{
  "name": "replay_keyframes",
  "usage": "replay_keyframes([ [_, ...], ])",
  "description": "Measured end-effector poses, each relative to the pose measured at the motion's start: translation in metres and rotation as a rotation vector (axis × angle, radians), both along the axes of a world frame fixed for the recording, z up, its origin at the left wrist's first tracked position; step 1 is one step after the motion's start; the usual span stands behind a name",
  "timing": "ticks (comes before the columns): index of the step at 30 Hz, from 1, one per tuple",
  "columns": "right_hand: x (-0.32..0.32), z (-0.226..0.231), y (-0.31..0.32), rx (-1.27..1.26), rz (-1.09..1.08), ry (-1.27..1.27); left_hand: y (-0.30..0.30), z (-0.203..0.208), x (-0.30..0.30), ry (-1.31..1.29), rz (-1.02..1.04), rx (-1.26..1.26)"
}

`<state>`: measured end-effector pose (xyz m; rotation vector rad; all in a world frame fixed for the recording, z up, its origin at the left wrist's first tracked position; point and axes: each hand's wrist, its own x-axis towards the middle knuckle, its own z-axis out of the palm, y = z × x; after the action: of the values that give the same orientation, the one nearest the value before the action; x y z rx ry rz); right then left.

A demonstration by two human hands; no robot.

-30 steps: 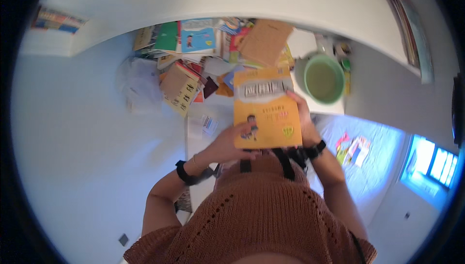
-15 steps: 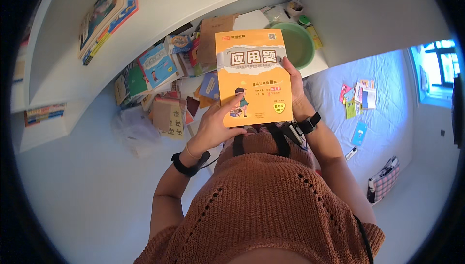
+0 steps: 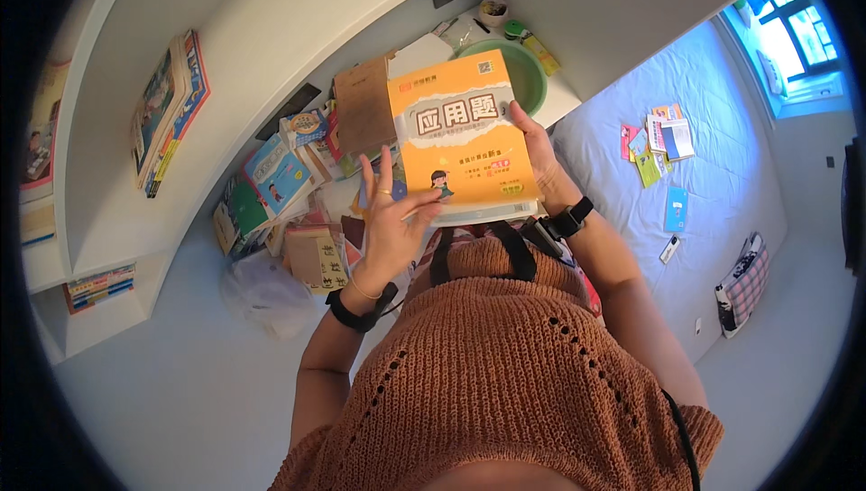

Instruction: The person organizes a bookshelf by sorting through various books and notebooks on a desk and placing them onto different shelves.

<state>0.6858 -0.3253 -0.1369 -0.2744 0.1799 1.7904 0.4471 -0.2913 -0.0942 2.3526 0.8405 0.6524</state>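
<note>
An orange workbook (image 3: 465,159) with a grey title band and a small cartoon child is held up in front of my body. My right hand (image 3: 543,156) grips its right edge, with the thumb on the cover. At the lower left corner, my left hand (image 3: 393,229) pinches the cover between thumb and forefinger, its other fingers raised and apart. The lower edge of the cover bends up, and a whitish strip (image 3: 492,211) shows beneath it; whether that is a page or a second book I cannot tell.
Behind the workbook, a desk holds a brown folder (image 3: 363,105), a green basin (image 3: 521,76) and piled books (image 3: 287,175). Shelves at left carry upright books (image 3: 170,112). A clear plastic bag (image 3: 266,297) lies below the desk. Booklets (image 3: 667,144) lie on the bed (image 3: 613,121) at right.
My left hand has shifted from lying over the lower cover to pinching its corner, fingers lifted. The workbook has tilted, and the whitish strip now shows under its lower edge. The view has turned slightly.
</note>
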Motion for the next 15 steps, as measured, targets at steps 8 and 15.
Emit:
replay_keyframes([
  [8, 0.021, -0.029, -0.012, 0.018, 0.029, -0.203, 0.053, 0.055, 0.071, -0.27, 0.085, -0.478],
  [15, 0.042, -0.021, -0.029, -0.021, -0.073, -0.027, 0.074, 0.059, 0.108, -0.231, -0.014, -0.449],
])
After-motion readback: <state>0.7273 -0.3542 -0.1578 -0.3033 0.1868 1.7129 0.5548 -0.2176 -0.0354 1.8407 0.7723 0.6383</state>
